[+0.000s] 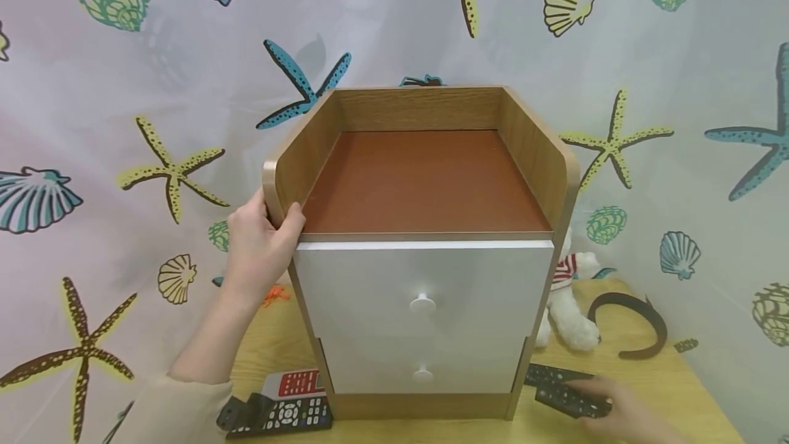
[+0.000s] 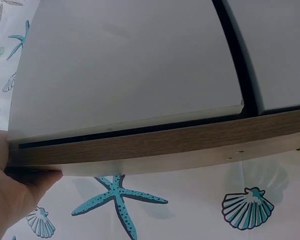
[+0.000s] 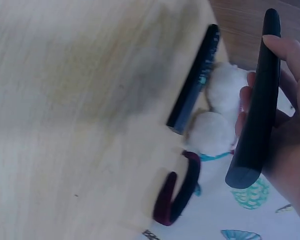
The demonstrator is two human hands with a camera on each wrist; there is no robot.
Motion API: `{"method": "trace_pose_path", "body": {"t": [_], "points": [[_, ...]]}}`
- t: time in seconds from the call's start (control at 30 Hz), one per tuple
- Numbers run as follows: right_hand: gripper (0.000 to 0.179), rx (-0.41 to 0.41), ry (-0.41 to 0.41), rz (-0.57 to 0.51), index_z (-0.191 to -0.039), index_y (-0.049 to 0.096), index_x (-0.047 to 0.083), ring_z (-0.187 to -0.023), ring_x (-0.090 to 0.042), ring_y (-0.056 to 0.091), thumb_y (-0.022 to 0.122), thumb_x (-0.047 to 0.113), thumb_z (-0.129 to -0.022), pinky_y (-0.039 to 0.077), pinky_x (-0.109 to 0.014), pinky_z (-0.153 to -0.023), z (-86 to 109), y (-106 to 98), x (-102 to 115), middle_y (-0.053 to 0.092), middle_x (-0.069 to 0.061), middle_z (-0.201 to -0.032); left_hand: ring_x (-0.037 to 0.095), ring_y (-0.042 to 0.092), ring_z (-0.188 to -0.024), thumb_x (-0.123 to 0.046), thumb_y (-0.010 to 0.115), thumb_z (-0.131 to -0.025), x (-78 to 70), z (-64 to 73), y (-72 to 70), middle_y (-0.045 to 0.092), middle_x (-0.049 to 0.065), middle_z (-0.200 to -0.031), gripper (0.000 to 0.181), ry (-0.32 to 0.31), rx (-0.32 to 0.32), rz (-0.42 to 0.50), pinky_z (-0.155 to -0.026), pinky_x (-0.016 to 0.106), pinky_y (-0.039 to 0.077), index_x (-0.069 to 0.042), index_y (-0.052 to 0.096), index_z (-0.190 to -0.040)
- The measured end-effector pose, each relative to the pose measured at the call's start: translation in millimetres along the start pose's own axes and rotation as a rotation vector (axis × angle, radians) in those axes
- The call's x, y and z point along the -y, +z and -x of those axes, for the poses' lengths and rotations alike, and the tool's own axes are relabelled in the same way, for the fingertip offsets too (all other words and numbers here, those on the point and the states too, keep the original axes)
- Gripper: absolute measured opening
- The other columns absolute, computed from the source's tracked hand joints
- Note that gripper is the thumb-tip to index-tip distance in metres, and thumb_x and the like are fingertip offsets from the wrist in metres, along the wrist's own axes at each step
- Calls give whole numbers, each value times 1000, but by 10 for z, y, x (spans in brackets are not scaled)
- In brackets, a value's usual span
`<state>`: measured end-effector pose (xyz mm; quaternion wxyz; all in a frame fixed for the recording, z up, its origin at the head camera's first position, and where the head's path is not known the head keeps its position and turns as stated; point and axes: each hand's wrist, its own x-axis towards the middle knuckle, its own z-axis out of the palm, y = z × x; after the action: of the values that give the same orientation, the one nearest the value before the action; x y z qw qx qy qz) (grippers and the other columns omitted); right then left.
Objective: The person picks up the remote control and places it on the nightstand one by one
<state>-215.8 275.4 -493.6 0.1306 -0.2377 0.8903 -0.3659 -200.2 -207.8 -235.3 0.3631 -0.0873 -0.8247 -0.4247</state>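
Note:
A small wooden cabinet (image 1: 425, 183) with two white drawers (image 1: 382, 286) stands in the middle of the head view. My left hand (image 1: 255, 245) grips the edge of its left side panel, thumb on the inner face. In the left wrist view that hand (image 2: 14, 195) holds the panel's wood edge (image 2: 139, 147). Low on the right, my right hand (image 1: 616, 413) holds a black remote control (image 3: 257, 110) above the table; thumb and fingers close round it in the right wrist view. A second black remote (image 3: 195, 80) lies on the table beneath.
Right of the cabinet are a white plush toy (image 1: 570, 317) in red stripes and a dark headband (image 1: 659, 324). At its left lie a black remote (image 1: 296, 415), a grey-and-red keypad device (image 1: 296, 384) and an orange item (image 1: 275, 294). A patterned curtain (image 1: 370, 19) hangs behind.

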Motion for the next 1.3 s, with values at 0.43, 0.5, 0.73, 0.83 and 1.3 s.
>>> {"method": "trace_pose_path", "body": {"t": [0.43,0.5,0.73,0.83,1.3], "points": [[53,-234,-380,189,-117,65,13,-83,7,46,81,13,-67,43,-16,-64,134,-365,599,61,3,-94,39,66,-96,-4,52,-88,14,-29,-51,65,26,-109,27,27,-27,-17,-79,49,54,9,57,-111],[54,-236,-422,169,-118,65,14,-83,6,47,80,9,-67,42,-16,-62,160,-414,676,62,4,-94,39,66,-96,-4,52,-88,8,-27,-53,65,26,-110,28,24,-23,-19,-79,49,54,9,57,-112],[57,-255,-437,213,-121,63,19,-84,6,49,81,12,-67,41,-16,-62,293,-537,903,61,10,-99,38,66,-95,-4,52,-88,-9,-33,-23,65,25,-111,29,18,7,-5,-79,49,54,8,56,-114],[57,-258,-420,268,-121,63,22,-90,6,51,82,17,-68,44,-17,-65,327,-571,1049,62,12,-104,40,66,-97,-4,52,-88,-4,-28,-15,65,26,-112,30,15,8,-10,-80,50,54,8,56,-115],[65,-156,-755,218,-125,60,19,-84,1,52,83,7,-65,45,-13,-68,199,-749,2292,54,14,-103,40,65,-97,-4,53,-87,38,-9,-1,64,27,-111,30,22,2,-5,-79,50,53,9,56,-114]]}}
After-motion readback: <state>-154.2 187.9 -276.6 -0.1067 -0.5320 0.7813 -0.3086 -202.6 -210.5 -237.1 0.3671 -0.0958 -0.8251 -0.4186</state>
